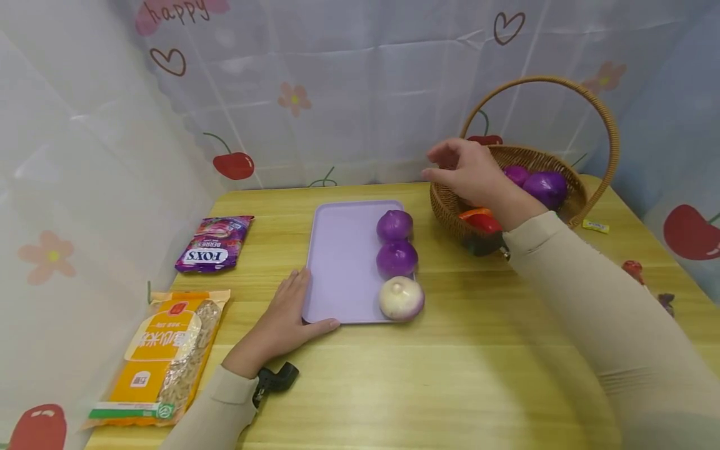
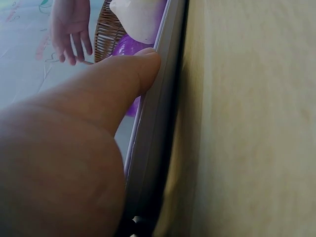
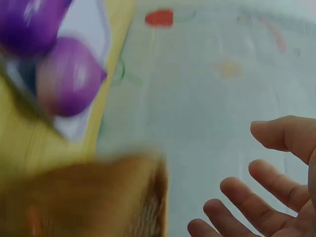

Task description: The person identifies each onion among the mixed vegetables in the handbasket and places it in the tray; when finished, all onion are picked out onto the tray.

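My left hand (image 1: 285, 319) rests at the near left corner of a lilac tray (image 1: 343, 269), its thumb against the tray's edge in the left wrist view. Along the tray's right side lie three onions: a purple onion (image 1: 395, 225) at the back, another purple onion (image 1: 397, 259) in the middle, and a pale onion (image 1: 401, 299) in front, overhanging the rim. Above the left part of a wicker basket (image 1: 447, 203) hovers my right hand (image 1: 469, 172), fingers spread and holding nothing in the right wrist view. Inside the basket show purple onions (image 1: 545, 189) and something red and orange (image 1: 480, 220), partly hidden by the arm.
A purple FOX'S candy bag (image 1: 215, 244) and a yellow food packet (image 1: 163, 359) lie on the left. The basket's tall handle (image 1: 613, 137) arches up. At the right are a small yellow wrapper (image 1: 595, 226) and small red (image 1: 632, 270) and dark (image 1: 666, 302) items. A printed curtain (image 1: 360, 94) hangs behind.
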{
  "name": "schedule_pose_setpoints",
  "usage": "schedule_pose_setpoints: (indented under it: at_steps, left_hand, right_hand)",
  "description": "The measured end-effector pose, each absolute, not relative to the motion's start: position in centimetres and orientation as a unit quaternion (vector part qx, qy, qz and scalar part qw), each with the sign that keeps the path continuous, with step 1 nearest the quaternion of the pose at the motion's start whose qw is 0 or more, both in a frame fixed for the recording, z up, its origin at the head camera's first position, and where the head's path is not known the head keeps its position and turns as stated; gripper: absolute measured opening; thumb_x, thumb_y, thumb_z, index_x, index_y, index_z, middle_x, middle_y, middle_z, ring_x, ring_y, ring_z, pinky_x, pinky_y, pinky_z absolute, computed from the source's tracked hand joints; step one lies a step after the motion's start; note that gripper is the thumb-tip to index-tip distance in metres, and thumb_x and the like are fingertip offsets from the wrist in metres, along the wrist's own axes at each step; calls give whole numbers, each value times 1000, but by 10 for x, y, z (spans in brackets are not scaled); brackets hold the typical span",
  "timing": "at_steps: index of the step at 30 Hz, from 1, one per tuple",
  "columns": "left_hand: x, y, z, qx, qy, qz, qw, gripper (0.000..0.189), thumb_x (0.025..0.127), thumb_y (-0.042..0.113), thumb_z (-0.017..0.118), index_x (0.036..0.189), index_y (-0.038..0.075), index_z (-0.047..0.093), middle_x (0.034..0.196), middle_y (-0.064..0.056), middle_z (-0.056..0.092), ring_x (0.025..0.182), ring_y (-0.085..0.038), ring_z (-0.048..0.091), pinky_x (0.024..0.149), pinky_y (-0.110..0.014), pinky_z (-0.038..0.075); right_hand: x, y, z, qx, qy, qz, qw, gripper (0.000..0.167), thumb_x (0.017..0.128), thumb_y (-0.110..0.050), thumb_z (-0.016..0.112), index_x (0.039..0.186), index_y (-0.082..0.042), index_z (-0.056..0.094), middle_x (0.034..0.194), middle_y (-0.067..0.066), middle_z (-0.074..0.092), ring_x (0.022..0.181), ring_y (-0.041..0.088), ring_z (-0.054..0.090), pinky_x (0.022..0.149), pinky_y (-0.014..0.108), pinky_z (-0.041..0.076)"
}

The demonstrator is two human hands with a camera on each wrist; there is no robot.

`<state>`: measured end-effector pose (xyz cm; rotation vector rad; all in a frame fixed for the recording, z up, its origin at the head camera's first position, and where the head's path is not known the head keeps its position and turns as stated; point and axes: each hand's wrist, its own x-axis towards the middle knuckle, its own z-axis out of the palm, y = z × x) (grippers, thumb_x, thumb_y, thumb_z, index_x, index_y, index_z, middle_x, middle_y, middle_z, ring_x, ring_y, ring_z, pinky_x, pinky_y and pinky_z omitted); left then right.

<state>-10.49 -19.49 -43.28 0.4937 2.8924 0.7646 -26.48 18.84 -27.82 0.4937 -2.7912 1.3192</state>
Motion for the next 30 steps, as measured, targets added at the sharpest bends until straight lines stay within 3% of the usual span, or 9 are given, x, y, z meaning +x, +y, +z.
schedule_pose_setpoints:
  at_steps: [6, 15, 30]
  left_hand:
    - [-105, -197, -432, 163, 953, 250, 56, 128, 86, 82, 64, 167, -3, 10, 173, -20, 10, 159, -35, 3, 128, -47, 2]
    - [-105, -199, -436, 157, 953, 251, 59, 128, 87, 81, 65, 167, -2, 9, 173, -19, 8, 159, -34, 2, 127, -48, 1]
    - [-104, -200, -436, 157, 954, 250, 56, 128, 86, 82, 64, 167, -1, 10, 173, -19, 10, 159, -34, 2, 127, -48, 2]
  right_hand:
    - [-277, 232, -276, 99, -901, 422, 2, 59, 101, -39, 73, 142, 0, 57, 140, 19, 61, 130, 37, 56, 112, 54, 43]
    - [-293, 273, -279, 82, -913, 399, 4, 69, 102, -45, 68, 148, 3, 51, 144, 25, 55, 130, 42, 52, 111, 59, 41]
    - [-307, 321, -292, 62, -938, 342, 15, 69, 101, -40, 70, 144, 10, 50, 140, 36, 53, 125, 50, 52, 106, 64, 41]
